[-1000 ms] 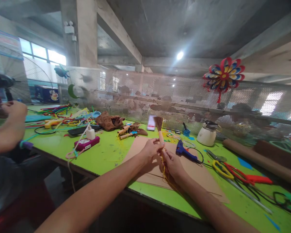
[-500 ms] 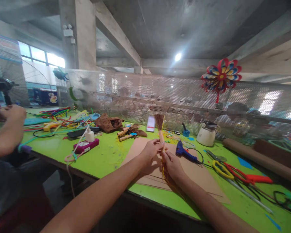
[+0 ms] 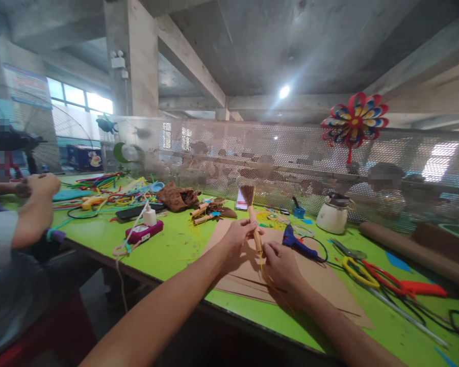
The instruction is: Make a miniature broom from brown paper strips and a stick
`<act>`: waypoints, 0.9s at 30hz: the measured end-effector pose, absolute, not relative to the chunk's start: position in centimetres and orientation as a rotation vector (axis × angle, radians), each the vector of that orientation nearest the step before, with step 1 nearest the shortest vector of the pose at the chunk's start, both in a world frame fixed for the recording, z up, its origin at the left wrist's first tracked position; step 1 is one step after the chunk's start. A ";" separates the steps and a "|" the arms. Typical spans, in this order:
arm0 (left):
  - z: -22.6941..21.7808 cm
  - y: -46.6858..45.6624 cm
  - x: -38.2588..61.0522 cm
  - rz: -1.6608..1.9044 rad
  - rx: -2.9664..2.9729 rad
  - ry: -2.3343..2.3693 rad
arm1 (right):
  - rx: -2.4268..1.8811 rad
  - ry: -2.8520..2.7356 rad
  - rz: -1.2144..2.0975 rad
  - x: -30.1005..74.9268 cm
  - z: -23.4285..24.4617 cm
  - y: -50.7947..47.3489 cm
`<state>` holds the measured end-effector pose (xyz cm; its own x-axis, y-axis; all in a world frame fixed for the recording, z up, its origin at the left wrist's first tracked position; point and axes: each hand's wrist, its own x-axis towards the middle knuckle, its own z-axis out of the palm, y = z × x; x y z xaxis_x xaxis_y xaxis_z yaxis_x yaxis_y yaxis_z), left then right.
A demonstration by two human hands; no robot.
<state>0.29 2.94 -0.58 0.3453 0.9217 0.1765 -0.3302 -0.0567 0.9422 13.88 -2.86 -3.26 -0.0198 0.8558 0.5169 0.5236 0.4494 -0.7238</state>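
A small broom-like brush [image 3: 255, 235] stands nearly upright in my left hand [image 3: 240, 235], which is closed around its tan handle. Its brown bristles fan out at the top. My right hand [image 3: 283, 262] is just right of the handle's lower end, fingertips pinched together; what they hold is too small to make out. A thin yellow string [image 3: 261, 265] hangs from the handle's bottom, passing beside those fingers. Beneath both hands lies a sheet of brown cardboard [image 3: 233, 275]. A blue glue gun [image 3: 300, 244] rests on its right part.
Scissors with yellow handles [image 3: 361, 272] and an orange-handled tool [image 3: 421, 288] lie right on the green table [image 3: 179, 255]. A white pot [image 3: 332, 214] stands behind. A purple power strip [image 3: 145, 232] and brown-topped bundles [image 3: 204, 214] lie left. A co-worker's hand [image 3: 42, 188] is at far left.
My right hand has drawn slightly down and right, off the brush handle, baring its lower end. My left hand keeps its hold. The view has turned slightly left.
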 end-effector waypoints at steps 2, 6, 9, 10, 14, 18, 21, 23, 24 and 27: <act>-0.3 2.3 0.2 1.127 1.190 0.651 | -1.213 -1.663 0.378 13.9 -3.1 -2.9; 0.5 0.9 0.2 1.084 1.173 0.710 | -1.205 -1.676 0.311 13.9 -3.4 -2.7; 1.0 0.3 0.3 1.119 1.181 0.741 | -1.206 -1.671 0.233 13.9 -3.8 -2.4; 1.0 0.3 0.4 1.138 1.185 0.747 | -1.207 -1.666 0.213 13.9 -3.9 -2.3; 0.9 0.2 0.5 1.155 1.195 0.757 | -1.207 -1.653 0.275 13.8 -4.0 -2.3; 0.6 0.3 0.7 1.155 1.211 0.741 | -1.200 -1.613 0.367 13.7 -3.6 -2.5; 0.6 0.6 0.7 1.194 1.222 0.745 | -1.197 -1.564 0.439 13.8 -3.2 -2.5; 0.6 0.8 0.5 1.193 1.220 0.761 | -1.188 -1.521 0.516 14.0 -2.9 -2.4; 0.6 0.8 0.3 1.176 1.214 0.760 | -1.181 -1.498 0.568 14.1 -2.7 -2.4; 0.4 0.8 -0.1 1.100 1.197 0.695 | -1.138 -1.437 0.767 14.2 -2.5 -2.4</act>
